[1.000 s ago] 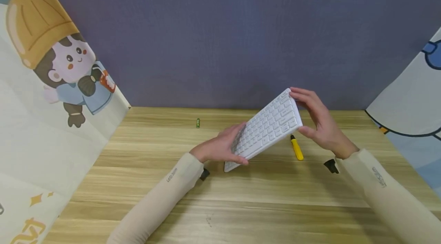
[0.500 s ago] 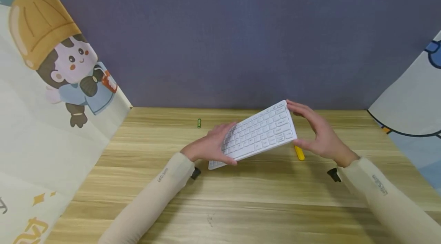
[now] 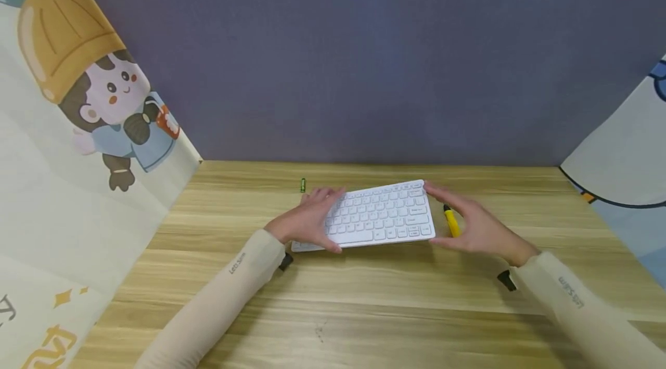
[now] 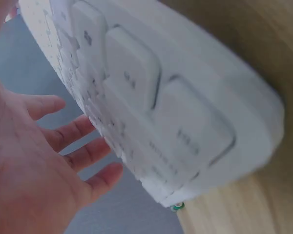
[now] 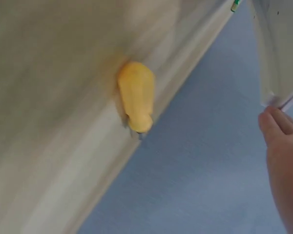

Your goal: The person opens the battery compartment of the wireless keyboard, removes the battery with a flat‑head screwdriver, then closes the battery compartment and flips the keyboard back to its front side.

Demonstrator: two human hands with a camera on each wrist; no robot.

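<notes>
A white keyboard is held low over the wooden table, keys facing up and its right end slightly farther back. My left hand spans its left part, thumb at the front edge and fingers over the far edge. At the right end, my right hand holds the two corners between thumb and fingers. In the left wrist view, the keyboard's keys fill the middle beside the left hand. The right wrist view catches the keyboard's underside above the right hand's fingers.
A yellow-handled screwdriver lies on the table between the keyboard's right end and my right hand. Behind my left hand is a small green battery. A dark blue-grey panel stands along the table's back edge.
Both hands have lowered the keyboard and brought it closer to level, its raised right end coming down. The keyboard has also shifted left. The screwdriver shows more again beside it.
</notes>
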